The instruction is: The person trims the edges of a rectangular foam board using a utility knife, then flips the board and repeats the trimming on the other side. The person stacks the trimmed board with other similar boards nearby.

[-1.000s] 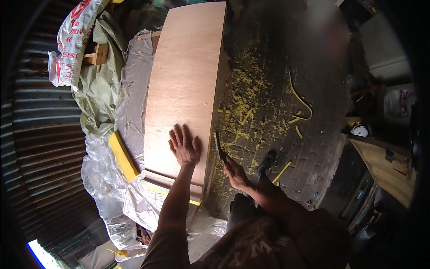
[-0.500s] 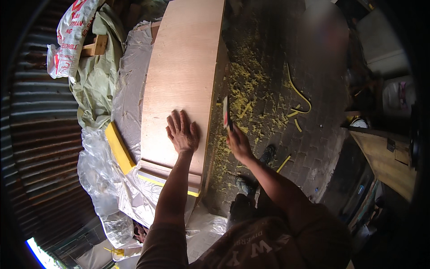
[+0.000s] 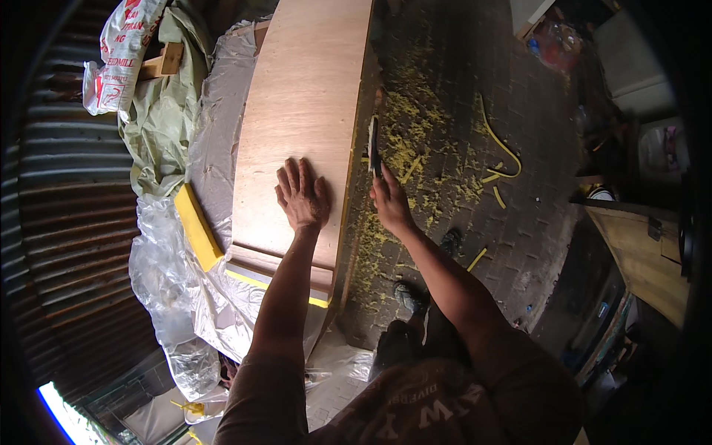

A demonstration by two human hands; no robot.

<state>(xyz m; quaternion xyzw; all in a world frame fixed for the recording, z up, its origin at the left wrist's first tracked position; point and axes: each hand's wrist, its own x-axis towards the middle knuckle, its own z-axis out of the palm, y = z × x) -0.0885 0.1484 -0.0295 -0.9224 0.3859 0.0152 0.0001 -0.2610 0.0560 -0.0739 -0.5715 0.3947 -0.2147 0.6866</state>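
A long pale plywood board (image 3: 297,96) lies on plastic sheeting, with strips of wood and yellow material (image 3: 278,274) at its near end. My left hand (image 3: 302,194) rests flat on the board, fingers apart. My right hand (image 3: 391,200) is closed round the handle of a long, narrow hand tool (image 3: 374,144) with dark and pale parts, held upright along the board's right edge; its exact kind is unclear. A thick yellow strip (image 3: 199,226) lies on the sheeting left of the board.
Yellow shavings (image 3: 415,104) and offcuts (image 3: 501,148) litter the paving to my right, near my feet. At left are corrugated metal (image 3: 74,245), a green tarp (image 3: 159,148) and a white sack (image 3: 126,37). A wooden panel (image 3: 638,252) and clutter line the right side.
Both my hands have moved up the frame, toward the board's far end. The tool in my right hand has risen along the right edge and stands more upright.
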